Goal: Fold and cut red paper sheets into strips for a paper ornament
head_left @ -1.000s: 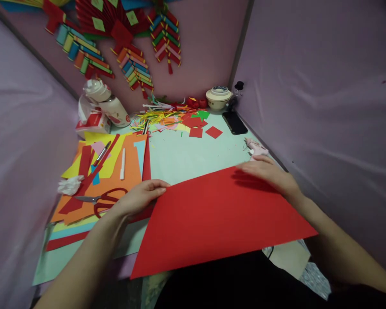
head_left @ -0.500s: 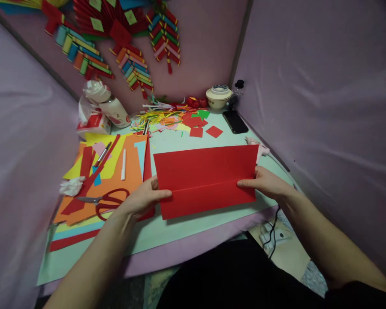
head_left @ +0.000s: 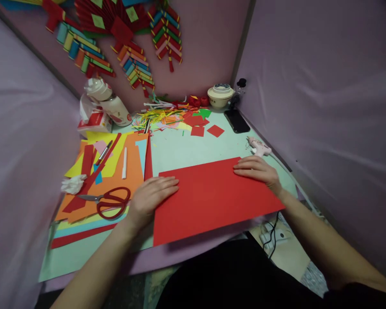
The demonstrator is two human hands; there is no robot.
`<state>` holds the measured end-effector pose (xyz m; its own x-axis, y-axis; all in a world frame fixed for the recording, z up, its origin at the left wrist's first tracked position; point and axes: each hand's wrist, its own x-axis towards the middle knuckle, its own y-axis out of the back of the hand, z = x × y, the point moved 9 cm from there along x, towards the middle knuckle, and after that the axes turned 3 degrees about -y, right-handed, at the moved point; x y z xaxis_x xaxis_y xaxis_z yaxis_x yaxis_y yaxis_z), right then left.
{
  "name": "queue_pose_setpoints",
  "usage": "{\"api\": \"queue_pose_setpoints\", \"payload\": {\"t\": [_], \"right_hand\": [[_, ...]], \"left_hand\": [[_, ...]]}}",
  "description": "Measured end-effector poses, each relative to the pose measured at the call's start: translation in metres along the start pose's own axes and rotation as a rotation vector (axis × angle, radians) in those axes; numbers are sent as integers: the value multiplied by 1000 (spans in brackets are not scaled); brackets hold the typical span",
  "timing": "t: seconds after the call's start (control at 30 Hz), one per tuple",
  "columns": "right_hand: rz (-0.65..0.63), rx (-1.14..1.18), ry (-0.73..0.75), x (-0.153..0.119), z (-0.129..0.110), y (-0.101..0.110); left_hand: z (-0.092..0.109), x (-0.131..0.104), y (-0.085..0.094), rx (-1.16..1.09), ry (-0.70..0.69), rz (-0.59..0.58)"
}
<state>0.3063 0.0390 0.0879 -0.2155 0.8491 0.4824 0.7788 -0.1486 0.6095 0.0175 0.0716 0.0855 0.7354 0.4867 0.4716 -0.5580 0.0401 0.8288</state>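
Note:
A red sheet of paper (head_left: 212,197) lies tilted over the front of the table, its near edge reaching past the tabletop. My left hand (head_left: 154,195) grips its left edge, fingers laid together on top and thumb hidden. At the far right corner, my right hand (head_left: 259,169) holds the sheet the same way, its thumb out of sight. No crease shows on the side facing me. Left of my left hand lie red-handled scissors (head_left: 114,202) on coloured paper. A pale pink glue gun (head_left: 259,146) lies just beyond my right hand.
Orange paper (head_left: 122,189), a white marker (head_left: 125,163) and a crumpled tissue (head_left: 73,183) lie left. Paper strips (head_left: 161,116), red squares (head_left: 215,130), a phone (head_left: 237,121), a lidded bowl (head_left: 220,98) and a bottle (head_left: 117,111) stand or lie farther back. A cord (head_left: 286,167) runs off right.
The creased red paper has turned over and come nearer, now showing a smooth face. My hands have rolled so the fingers, rather than the thumbs, lie on top. The glue gun is uncovered.

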Motion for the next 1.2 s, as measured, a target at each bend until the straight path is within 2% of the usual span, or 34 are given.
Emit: {"api": "queue_pose_setpoints", "payload": {"t": [0.13,0.23,0.4,0.6,0.77,0.87,0.93,1.1,1.2], "right_hand": [[-175,-124,-5,-21,28,-39],[-281,-189,3,-32,36,-50],[-412,-309,-5,-47,33,-52],[-405,-390,-57,-62,39,-51],[-404,-339,-106,-64,46,-49],[-350,-218,-186,-59,49,-44],[-278,-125,-288,-54,52,-40],[-69,6,-604,-47,61,-33],[59,24,-707,-48,62,-31]], "left_hand": [[-4,-22,-34,115,19,-88],[-7,-33,-49,158,67,-176],[-5,-38,-56,151,64,-326],[-8,-39,-57,129,90,-315],[-17,-42,-59,-30,184,-333],[-24,-37,-56,-115,320,-320],[-29,-32,-52,-146,455,-277],[-42,-32,-38,-90,861,-77],[-43,-33,-33,-74,956,27]]}}
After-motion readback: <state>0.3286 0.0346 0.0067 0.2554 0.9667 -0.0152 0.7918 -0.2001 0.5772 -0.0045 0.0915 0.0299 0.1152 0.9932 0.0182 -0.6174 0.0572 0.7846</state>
